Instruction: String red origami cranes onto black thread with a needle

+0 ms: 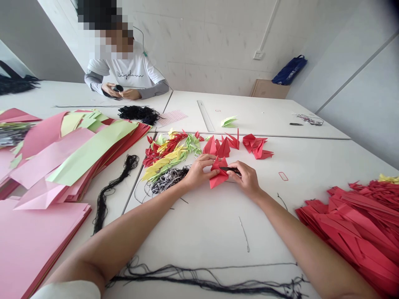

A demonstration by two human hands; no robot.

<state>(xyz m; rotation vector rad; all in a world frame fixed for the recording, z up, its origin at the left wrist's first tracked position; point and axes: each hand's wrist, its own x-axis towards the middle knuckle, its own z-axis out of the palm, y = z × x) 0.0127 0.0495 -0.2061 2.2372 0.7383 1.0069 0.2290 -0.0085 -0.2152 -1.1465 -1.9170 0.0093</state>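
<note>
While the left hand (199, 171) is gripping a folded red paper piece (220, 178) between thumb and fingers, the right hand (247, 178) is clasping a slim black tool (230, 169), whose tip is touching that paper; the piece is sitting over the desk (202, 232), well in from its far and right edges.

Just beyond the 2 hands, more folded red pieces (258, 146) are standing and lying towards the far edge; a heap of red, yellow and green folded papers (174, 153) is spreading beside them on the left, with a black-and-white cord tangle (168, 180) lying at its near side; 1 light green folded piece (230, 121) and a ruler (205, 115) are resting nearer the far edge.

Along the right edge, a pile of red folded paper (343, 220) is rising; towards the left edge, pink sheets (40, 245) are lying stacked, and a black thread bundle (109, 195) is stretching beside them; long black threads (187, 280) are lying towards the near edge; at the far edge, another person (131, 74) is holding a small black cylinder (118, 88).
</note>
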